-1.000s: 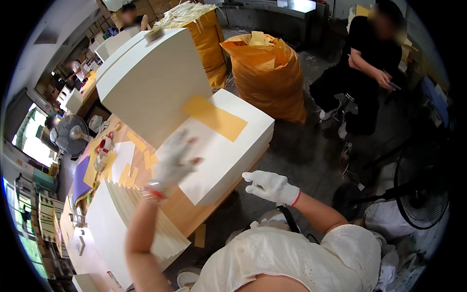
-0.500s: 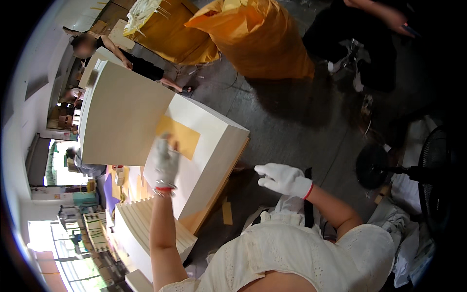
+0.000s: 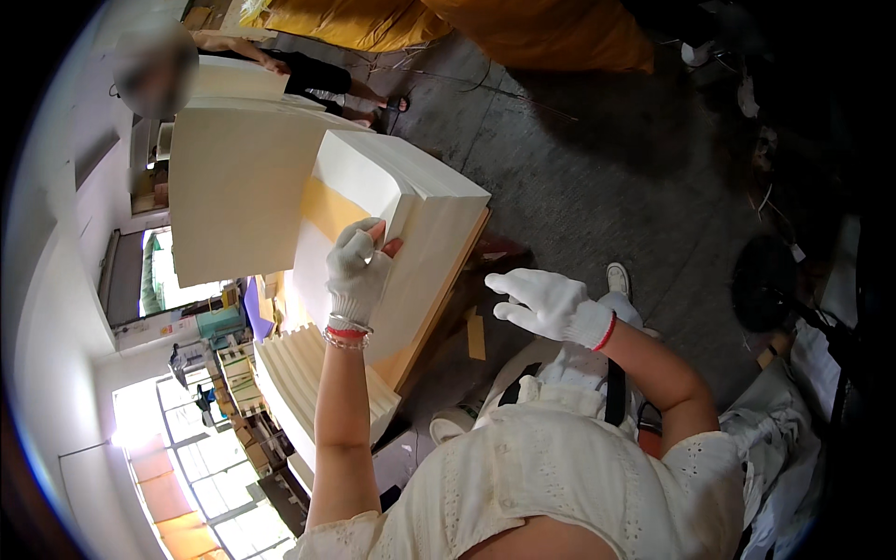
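Note:
My left hand (image 3: 357, 273), in a white knit glove with bare fingertips, pinches the near edge of some white paper sheets (image 3: 375, 177). Those sheets curl upward over a tall stack of white paper (image 3: 434, 219). Just left of my fingers, a yellow rectangle (image 3: 325, 207) shows on the stack, partly covered by the curled sheets. My right hand (image 3: 546, 303), also gloved in white, is held in the air in front of my body. Its fingers are stretched out, apart from the stack and holding nothing.
A large cream sheet pile (image 3: 238, 191) rises beyond the stack, with a person (image 3: 317, 75) behind it. Wooden boarding (image 3: 434, 303) lies under the stack. Nearer are fanned cream piles (image 3: 322, 383). Orange sacks (image 3: 551, 33) stand on the floor; a dark fan (image 3: 770, 285) is at right.
My left hand has moved from over the yellow rectangle to the paper's edge and taken hold of sheets, which now curl up. My right hand stays outstretched. The view has shifted.

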`<state>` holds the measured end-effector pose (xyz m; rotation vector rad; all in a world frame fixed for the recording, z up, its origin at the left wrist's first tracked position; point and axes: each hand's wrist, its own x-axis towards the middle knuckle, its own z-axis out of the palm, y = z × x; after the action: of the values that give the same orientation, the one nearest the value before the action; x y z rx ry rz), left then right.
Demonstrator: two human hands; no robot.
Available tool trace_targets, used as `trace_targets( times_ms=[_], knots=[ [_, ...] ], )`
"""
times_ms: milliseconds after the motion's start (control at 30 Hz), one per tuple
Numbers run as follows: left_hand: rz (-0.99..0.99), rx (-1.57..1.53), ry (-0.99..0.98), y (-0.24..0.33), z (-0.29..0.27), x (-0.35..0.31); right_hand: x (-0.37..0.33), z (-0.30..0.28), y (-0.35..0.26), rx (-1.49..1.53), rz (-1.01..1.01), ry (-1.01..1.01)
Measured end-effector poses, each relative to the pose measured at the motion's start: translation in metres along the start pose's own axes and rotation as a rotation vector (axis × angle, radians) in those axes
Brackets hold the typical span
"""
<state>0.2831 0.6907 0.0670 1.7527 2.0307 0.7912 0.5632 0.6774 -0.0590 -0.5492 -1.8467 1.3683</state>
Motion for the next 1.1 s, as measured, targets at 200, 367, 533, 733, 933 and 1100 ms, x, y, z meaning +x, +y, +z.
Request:
trace_targets(
  times_ms=[200,367,533,733,933,1100],
  knots=[
    [0.095,0.033,-0.033,0.022,0.001,0.003,0.012,0.004,-0.006,0.040,0.011,-0.127],
    [0.105,0.113,-0.019,0.014,-0.002,0.002,0.015,0.009,-0.005,0.038,-0.046,-0.117],
    [0.109,0.137,-0.033,0.010,-0.004,0.002,0.017,0.010,-0.004,0.028,-0.034,-0.153],
    [0.113,0.121,-0.051,0.022,-0.002,0.002,0.020,0.011,-0.002,0.023,-0.033,-0.198],
    [0.034,-0.029,-0.092,0.014,-0.004,0.002,0.022,0.011,-0.001,0.042,-0.048,-0.194],
    [0.016,-0.014,-0.083,0.019,-0.003,0.003,0.024,0.013,0.002,0.029,-0.047,-0.200]
  ],
)
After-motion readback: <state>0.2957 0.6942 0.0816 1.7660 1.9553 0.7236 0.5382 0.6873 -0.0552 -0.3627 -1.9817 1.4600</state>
